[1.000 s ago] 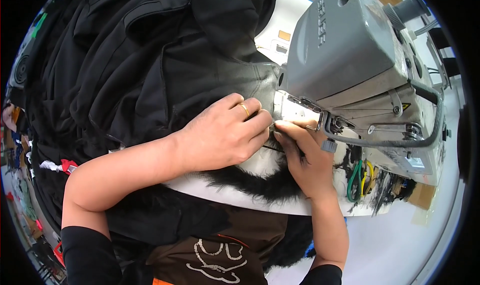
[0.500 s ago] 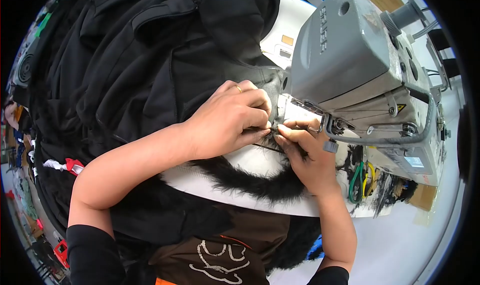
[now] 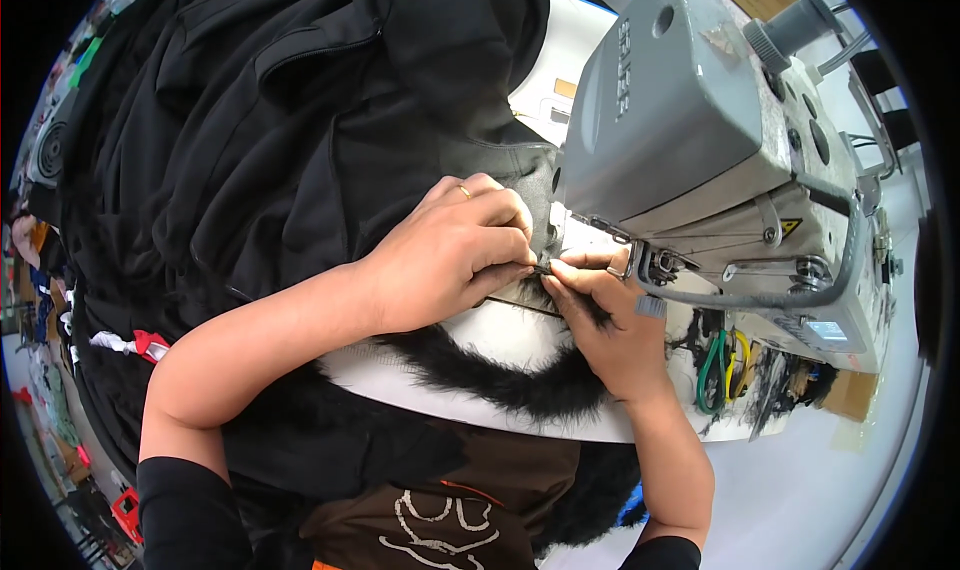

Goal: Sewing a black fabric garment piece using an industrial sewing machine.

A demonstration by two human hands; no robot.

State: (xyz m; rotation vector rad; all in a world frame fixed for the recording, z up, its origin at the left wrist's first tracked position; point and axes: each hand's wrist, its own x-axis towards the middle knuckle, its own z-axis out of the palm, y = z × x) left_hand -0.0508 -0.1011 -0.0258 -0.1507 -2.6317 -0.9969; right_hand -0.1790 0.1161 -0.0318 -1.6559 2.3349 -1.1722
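A large black fabric garment [image 3: 270,140] lies heaped across the left of the white sewing table [image 3: 370,375]. My left hand [image 3: 450,255] is closed in a pinch on the garment's edge, just left of the sewing machine's needle area. Close against it, my right hand [image 3: 620,325] pinches a black fluffy trim [image 3: 500,382] between thumb and fingers. The trim curves from the right hand along the table toward my left forearm. The fingertips of both hands nearly meet, and they hide exactly how the edge and the trim lie together.
The grey sewing machine head [image 3: 665,120] stands at the right, close to my right hand. Green-handled scissors [image 3: 713,372] and a yellow-handled tool [image 3: 738,360] lie right of that hand, beside black fluff scraps. More black fabric hangs over the near table edge onto my brown apron [image 3: 450,510].
The view has shifted a little, so the machine sits slightly further left. Both hands keep their pinches at almost the same spot, with small finger movements.
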